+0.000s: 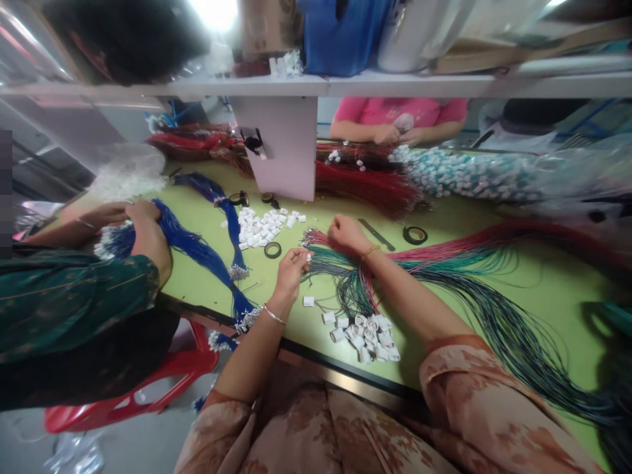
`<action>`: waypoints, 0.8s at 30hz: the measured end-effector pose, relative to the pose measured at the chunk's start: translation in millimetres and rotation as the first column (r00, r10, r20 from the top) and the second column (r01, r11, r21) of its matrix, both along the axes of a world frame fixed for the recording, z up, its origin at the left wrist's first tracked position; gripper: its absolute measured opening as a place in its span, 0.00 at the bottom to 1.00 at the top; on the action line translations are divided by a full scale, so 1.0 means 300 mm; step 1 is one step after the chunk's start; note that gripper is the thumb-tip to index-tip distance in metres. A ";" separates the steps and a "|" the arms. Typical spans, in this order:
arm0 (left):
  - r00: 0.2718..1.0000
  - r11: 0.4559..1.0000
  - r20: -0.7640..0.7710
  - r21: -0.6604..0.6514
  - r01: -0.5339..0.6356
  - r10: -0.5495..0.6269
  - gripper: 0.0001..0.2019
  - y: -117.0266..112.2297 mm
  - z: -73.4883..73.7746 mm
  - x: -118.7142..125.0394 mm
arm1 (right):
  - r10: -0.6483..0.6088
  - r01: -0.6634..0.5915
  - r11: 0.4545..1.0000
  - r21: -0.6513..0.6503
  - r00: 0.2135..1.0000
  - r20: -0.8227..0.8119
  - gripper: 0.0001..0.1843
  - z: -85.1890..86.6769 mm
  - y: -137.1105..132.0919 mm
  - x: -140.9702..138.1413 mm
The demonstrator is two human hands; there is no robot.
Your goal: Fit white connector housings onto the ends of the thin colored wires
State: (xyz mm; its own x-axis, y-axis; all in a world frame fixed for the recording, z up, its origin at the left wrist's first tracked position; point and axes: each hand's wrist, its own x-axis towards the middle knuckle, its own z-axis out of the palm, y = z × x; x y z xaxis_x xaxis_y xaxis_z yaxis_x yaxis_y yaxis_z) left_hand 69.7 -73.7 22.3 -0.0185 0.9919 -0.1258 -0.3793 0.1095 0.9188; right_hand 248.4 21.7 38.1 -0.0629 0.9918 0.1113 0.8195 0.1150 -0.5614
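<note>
left hand (292, 268) pinches a white connector (309, 257) above the table (567, 276); right hand (346, 234) sits curled by the red wires (444, 246), grip impossible to tell! a loose pinch could drop the connector, a dragging forearm (407, 284) tangle those wires.

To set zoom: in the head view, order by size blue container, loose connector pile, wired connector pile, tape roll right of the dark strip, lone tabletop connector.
Largest: blue container
Loose connector pile, wired connector pile: too alike to rank, wired one nearer
Tape roll
Smallest: lone connector
</note>
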 end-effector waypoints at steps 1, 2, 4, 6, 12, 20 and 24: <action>1.000 1.000 0.021 -0.002 -0.001 0.001 0.08 0.000 0.001 0.001 | 0.028 -0.026 0.999 0.031 0.998 -0.065 0.08 0.014 -0.013 -0.001; 0.999 1.000 0.046 -0.004 0.000 0.000 0.08 -0.001 0.002 0.002 | 0.072 -0.065 0.997 0.051 0.987 -0.144 0.08 0.030 -0.027 -0.005; 0.995 1.000 0.101 -0.004 0.009 -0.009 0.09 -0.001 0.006 0.004 | 0.175 -0.158 0.984 0.079 0.936 -0.304 0.07 0.064 -0.055 -0.022; 0.990 1.000 0.143 0.000 0.021 -0.021 0.09 -0.002 0.010 0.004 | 0.265 -0.246 0.964 0.100 0.872 -0.413 0.08 0.093 -0.085 -0.048; 0.971 1.000 0.240 -0.004 0.017 -0.015 0.07 0.003 0.013 0.003 | 0.385 -0.378 0.919 0.115 0.792 -0.473 0.08 0.095 -0.162 -0.095; 0.962 1.000 0.271 -0.003 0.030 -0.028 0.04 0.009 0.006 0.006 | 0.348 -0.371 0.927 0.047 0.810 -0.472 0.10 0.047 -0.216 -0.072; 0.966 1.000 0.257 -0.007 0.020 -0.017 0.04 0.007 0.009 0.009 | 0.359 -0.381 0.923 0.050 0.808 -0.467 0.11 0.050 -0.219 -0.072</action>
